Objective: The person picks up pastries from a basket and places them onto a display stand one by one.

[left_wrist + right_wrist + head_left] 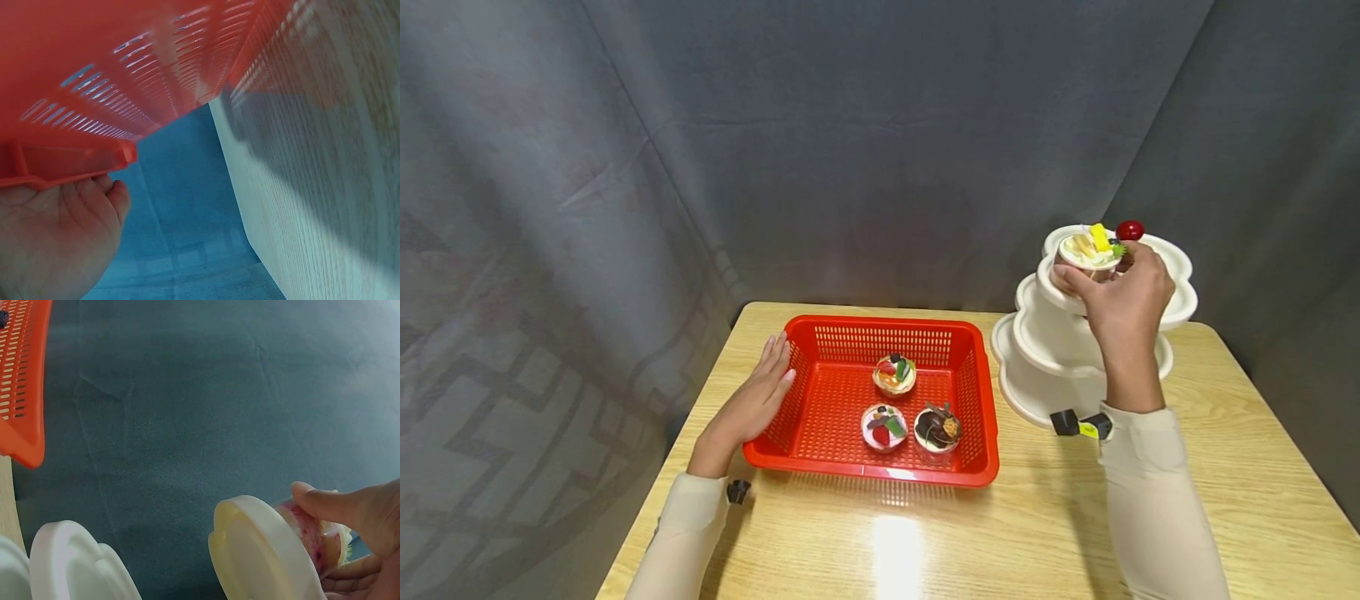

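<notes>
While the right hand [1126,293] pinches an upright cupcake [1086,253] between its fingers, axis vertical, topping skyward, at the white stand's [1182,305] nine o'clock, the left hand [758,398] touches the red basket's [865,472] nine-o'clock side, fingers straight.

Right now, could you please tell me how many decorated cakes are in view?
4: a chocolate cake, a pink cake and, behind them, a fruit-topped cake in the red basket; a yellow-topped cake in the right hand, which may hide others.
</notes>
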Demonstrator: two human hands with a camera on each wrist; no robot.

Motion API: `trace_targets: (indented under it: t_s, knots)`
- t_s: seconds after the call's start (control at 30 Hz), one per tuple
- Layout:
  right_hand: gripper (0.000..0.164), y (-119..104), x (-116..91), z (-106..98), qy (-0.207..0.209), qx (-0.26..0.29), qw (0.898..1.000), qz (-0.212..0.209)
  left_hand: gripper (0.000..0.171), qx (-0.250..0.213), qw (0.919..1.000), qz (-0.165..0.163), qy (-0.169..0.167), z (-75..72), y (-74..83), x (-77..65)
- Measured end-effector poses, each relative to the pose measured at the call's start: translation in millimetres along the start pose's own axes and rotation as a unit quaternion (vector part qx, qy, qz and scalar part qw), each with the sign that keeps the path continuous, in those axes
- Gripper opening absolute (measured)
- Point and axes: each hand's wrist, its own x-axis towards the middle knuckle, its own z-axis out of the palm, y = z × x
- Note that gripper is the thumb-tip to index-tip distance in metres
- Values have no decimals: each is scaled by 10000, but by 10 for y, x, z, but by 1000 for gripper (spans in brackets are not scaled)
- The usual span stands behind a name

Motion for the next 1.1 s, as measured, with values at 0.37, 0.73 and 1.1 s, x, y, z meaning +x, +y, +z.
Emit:
trace_targets:
  t_s: [0.37,0.73,1.1]
  knots:
    - [92,-29,-20,-70,-199,-229,9994,-141,62,-9,9998,-109,-134,-6,-14,40]
    - [67,-66,-339,-172,1168,518,9803,-1506,64,55,9998,-104,-145,-14,-25,28]
    - [67,112,-901,99,-145,650,9565,-2840,63,13,9997,-178,-137,-28,-42,11]
